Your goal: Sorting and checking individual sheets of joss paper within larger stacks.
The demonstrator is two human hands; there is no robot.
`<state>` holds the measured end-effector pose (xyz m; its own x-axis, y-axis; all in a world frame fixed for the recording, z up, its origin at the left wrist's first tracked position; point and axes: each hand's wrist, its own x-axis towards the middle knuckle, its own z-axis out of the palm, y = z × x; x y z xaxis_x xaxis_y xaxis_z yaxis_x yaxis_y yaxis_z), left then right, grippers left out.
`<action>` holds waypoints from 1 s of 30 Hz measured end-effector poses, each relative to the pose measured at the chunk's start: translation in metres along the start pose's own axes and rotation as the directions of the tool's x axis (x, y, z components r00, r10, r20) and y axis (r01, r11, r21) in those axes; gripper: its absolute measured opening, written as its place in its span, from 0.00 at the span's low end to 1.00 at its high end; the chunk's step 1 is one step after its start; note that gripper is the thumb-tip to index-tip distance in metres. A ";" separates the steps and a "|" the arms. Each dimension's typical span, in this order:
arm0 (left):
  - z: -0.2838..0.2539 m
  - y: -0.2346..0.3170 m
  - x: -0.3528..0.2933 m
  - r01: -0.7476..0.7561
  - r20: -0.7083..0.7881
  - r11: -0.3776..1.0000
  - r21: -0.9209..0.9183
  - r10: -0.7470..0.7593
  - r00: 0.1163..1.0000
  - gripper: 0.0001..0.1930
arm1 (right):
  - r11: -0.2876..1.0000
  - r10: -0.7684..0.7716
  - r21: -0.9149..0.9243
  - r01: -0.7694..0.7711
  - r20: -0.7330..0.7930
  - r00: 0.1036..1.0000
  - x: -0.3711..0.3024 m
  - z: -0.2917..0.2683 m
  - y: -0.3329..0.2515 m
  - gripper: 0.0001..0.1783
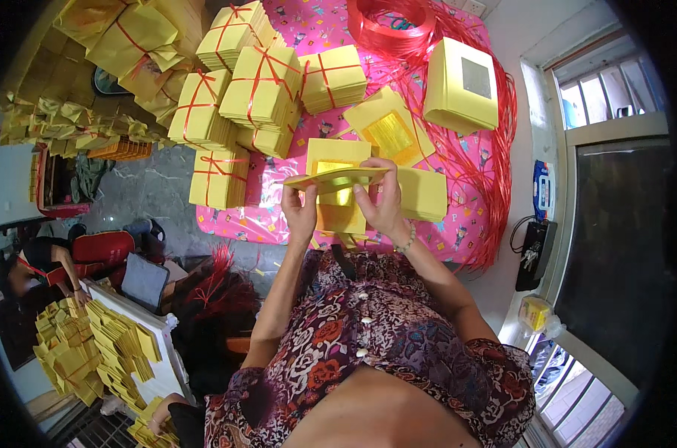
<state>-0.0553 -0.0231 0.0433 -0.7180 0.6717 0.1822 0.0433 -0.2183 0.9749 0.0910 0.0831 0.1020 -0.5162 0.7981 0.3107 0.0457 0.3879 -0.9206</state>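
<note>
My left hand (301,213) and my right hand (384,205) hold a thin sheaf of yellow paper (325,181) between them, one at each end. It is raised above the table and seen almost edge-on, bowed a little. Both sets of fingers are closed on it, thumbs on the side toward me. Below lies a stack of yellow paper with a gold foil patch (332,219), partly covered by the sheaf and my right hand. Close to my right hand is a plain yellow paper stack (426,196). Farther back, another gold-foil stack (391,134) lies askew.
Several yellow paper bundles tied with red ribbon (260,86) crowd the left of the pink table cover (469,237). A thick yellow stack (439,89), a red ribbon coil (391,33) and loose red strands (505,172) occupy the right. Another person's arm (68,265) shows at far left.
</note>
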 end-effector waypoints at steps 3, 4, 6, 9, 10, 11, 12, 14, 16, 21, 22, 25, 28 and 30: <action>0.003 0.002 0.002 0.018 0.009 0.999 0.037 -0.018 1.000 0.11 | 0.997 0.014 -0.075 -0.013 0.016 1.000 -0.004 0.000 0.004 0.25; 0.004 0.003 0.003 0.020 0.017 0.998 0.051 -0.021 1.000 0.10 | 0.997 0.015 -0.075 -0.014 0.016 1.000 -0.004 0.000 0.006 0.25; 0.004 0.003 0.004 0.023 0.025 0.998 0.066 -0.025 0.999 0.10 | 0.998 0.066 -0.023 -0.066 -0.005 0.998 -0.004 0.000 0.011 0.23; 0.005 0.006 0.007 0.033 0.042 0.998 0.048 -0.035 0.999 0.10 | 0.989 0.144 0.030 -0.144 0.004 0.990 -0.002 -0.003 0.017 0.17; 0.007 0.008 0.009 0.035 0.030 0.999 0.033 -0.036 0.999 0.09 | 0.989 0.146 0.030 -0.146 0.005 0.989 -0.001 -0.005 0.021 0.17; 0.009 0.011 0.011 0.037 0.018 0.999 0.019 -0.038 0.999 0.07 | 0.983 0.168 0.072 -0.169 0.018 0.986 0.000 -0.006 0.028 0.15; 0.010 0.017 0.014 0.039 0.018 0.999 0.021 -0.040 0.999 0.07 | 0.974 0.191 0.114 -0.194 0.031 0.981 0.003 -0.007 0.033 0.12; 0.013 0.032 0.021 0.070 0.063 0.996 0.063 -0.074 0.995 0.08 | 0.973 0.191 0.127 -0.192 0.017 0.981 0.010 -0.009 0.033 0.12; 0.014 0.044 0.031 0.113 0.124 0.990 0.082 -0.123 0.985 0.10 | 0.966 0.234 0.093 -0.241 0.073 0.969 0.018 -0.016 0.035 0.15; -0.002 0.020 0.033 0.376 0.302 0.926 0.035 -0.368 0.879 0.18 | 0.865 0.376 0.269 -0.424 0.212 0.902 0.020 -0.018 0.053 0.15; -0.004 0.011 0.029 0.413 0.293 0.911 0.015 -0.398 0.869 0.19 | 0.799 0.440 0.315 -0.512 0.274 0.855 0.017 -0.016 0.053 0.15; -0.013 -0.005 0.017 0.553 0.253 0.833 0.018 -0.539 0.804 0.19 | 0.735 0.479 0.345 -0.584 0.346 0.807 0.003 -0.017 0.062 0.14; -0.014 -0.012 0.009 0.611 0.215 0.781 -0.130 -0.579 0.787 0.19 | 0.668 0.559 0.300 -0.681 0.401 0.726 -0.006 -0.022 0.064 0.13; -0.013 -0.014 0.007 0.605 0.219 0.785 -0.131 -0.572 0.790 0.19 | 0.707 0.541 0.310 -0.636 0.342 0.768 -0.012 -0.020 0.058 0.15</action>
<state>-0.0703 -0.0248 0.0294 -0.4399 0.8109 -0.3860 -0.4918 0.1421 0.8590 0.1169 0.1049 0.0499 -0.6646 0.6652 -0.3402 0.0952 -0.3762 -0.9216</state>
